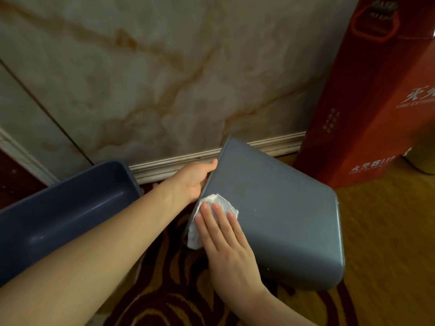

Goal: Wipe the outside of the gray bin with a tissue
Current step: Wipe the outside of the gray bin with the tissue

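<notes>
The gray bin (277,212) lies tipped on its side above the carpet, its broad outer wall facing me and its open mouth turned left. My left hand (196,178) grips the bin's rim at the mouth, thumb on the edge. A crumpled white tissue (219,203) lies on the bin's outer wall near the rim. My right hand (226,241) presses it flat against the wall with straight fingers.
A second dark blue-gray bin (63,208) lies on its side at the left, under my left forearm. A tall red gift bag (367,109) stands at the right against the marble wall (164,78). White skirting (179,162) runs behind. Patterned carpet lies underneath.
</notes>
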Motion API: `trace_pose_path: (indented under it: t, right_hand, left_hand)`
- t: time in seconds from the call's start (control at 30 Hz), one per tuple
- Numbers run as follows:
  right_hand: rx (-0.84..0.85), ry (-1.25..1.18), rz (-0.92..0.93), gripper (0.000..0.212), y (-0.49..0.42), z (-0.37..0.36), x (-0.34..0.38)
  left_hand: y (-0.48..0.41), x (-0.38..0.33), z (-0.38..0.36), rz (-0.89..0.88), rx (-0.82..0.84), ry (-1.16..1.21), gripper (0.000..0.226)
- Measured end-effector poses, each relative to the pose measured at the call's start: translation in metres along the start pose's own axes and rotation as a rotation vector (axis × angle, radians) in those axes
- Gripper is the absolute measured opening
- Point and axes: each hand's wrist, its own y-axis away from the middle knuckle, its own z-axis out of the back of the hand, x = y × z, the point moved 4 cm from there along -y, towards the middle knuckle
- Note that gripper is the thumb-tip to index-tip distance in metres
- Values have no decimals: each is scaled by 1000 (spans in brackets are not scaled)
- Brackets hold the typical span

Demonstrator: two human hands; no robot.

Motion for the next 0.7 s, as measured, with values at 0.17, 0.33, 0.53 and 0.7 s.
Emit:
trace_pose_path:
  t: [0.17,0.33,0.53,0.7]
  right_hand:
    - [-19,-103,-213,57,43,-4,-39]
    - [-32,-116,-542,56,70,2,-80]
    - [23,-182,-378,53,4,6,-68]
    - [49,-152,-219,54,-27,0,-52]
  left_hand:
    - [-1,4,0,27,-43,27,31]
    - [-1,5,-2,29,-57,38,26]
    - [-4,15,1,9,-39,57,32]
    - [-9,21,3,-28,-17,130,35]
